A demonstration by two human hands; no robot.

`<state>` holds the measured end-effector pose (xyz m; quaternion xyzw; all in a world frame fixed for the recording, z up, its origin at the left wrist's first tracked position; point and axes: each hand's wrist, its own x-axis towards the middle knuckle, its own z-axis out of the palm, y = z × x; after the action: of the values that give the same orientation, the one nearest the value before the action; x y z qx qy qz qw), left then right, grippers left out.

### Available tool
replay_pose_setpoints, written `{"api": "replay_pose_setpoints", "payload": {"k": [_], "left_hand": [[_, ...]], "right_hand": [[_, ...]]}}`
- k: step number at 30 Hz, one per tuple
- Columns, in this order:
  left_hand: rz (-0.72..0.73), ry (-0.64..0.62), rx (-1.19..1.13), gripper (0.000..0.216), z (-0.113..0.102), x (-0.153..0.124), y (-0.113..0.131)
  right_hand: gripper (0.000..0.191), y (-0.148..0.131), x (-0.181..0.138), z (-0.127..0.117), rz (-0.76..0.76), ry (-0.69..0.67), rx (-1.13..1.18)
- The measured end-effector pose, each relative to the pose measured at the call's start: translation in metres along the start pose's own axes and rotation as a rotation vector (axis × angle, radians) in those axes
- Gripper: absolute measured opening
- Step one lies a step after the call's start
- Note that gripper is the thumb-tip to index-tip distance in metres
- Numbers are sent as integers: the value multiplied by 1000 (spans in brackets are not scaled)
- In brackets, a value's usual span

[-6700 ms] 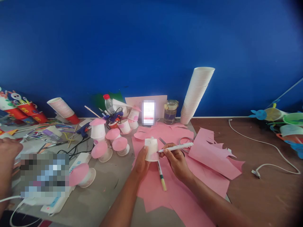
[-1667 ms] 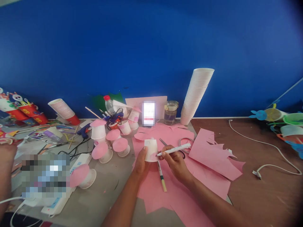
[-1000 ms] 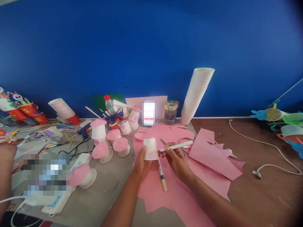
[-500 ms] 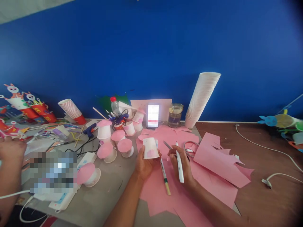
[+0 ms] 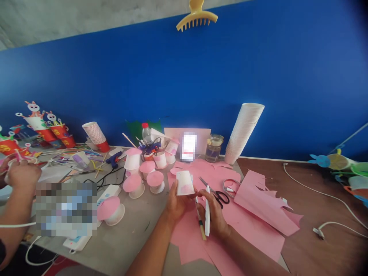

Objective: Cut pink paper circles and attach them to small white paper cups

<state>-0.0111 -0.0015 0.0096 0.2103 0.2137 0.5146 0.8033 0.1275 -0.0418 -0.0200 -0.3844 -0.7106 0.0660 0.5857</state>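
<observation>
The left hand grips an upturned white paper cup with a pink patch on its side, held above the pink paper sheets near the middle of the counter. The right hand is closed around a white marker, just right of the cup. A green-tipped pen and black scissors lie on the pink paper. The counter is grey on the left and brown wood on the right, backed by a deep blue wall. A leaning stack of white cups stands at the far edge, pink-topped cups to the left. Another person's hand works at far left.
</observation>
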Motion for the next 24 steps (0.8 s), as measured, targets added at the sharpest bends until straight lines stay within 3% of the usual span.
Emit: {"api": "replay_pose_setpoints", "payload": {"k": [9,20,24], "left_hand": [[-3,-39,-43,50,1,0,4],[-42,-40,-82,49,3,1,0],[-6,-2,-75,48,5,1,1]], "right_hand": [[56,3,-4,5,-147,-23,-48],[62,2,-1,-3,-159,-136,-30],[55,5,-3,-5,-106,-84,-45]]}}
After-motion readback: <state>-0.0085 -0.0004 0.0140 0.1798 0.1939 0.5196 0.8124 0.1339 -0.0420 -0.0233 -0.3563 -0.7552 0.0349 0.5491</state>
